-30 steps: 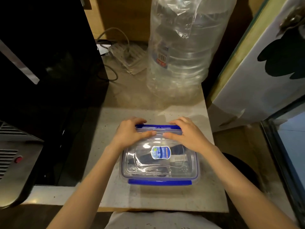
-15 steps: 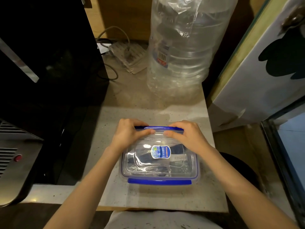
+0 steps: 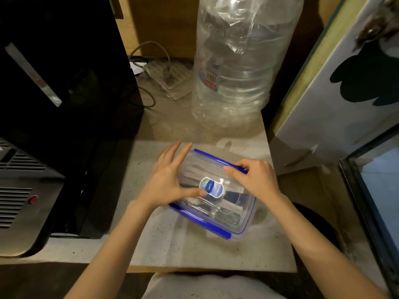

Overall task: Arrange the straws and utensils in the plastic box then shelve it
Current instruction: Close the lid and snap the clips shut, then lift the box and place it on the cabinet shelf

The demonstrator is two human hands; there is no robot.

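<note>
A clear plastic box (image 3: 239, 214) with blue clip edges and a round blue sticker on its lid sits turned at an angle on the stone counter (image 3: 172, 244). Utensils and straws show dimly through the lid. My left hand (image 3: 166, 182) lies on the box's left side, fingers spread, thumb pressing near the sticker. My right hand (image 3: 254, 180) grips the far blue clip at the box's right rear edge.
A large clear water bottle (image 3: 237, 67) stands behind the box. A black appliance (image 3: 60, 83) fills the left side, a cable and power strip (image 3: 164, 74) lie at the back. A white cabinet door (image 3: 345, 93) stands at the right.
The box has turned clockwise and shifted right. My left hand has opened out from the far clip onto the box's left side; my right hand stays on the far clip.
</note>
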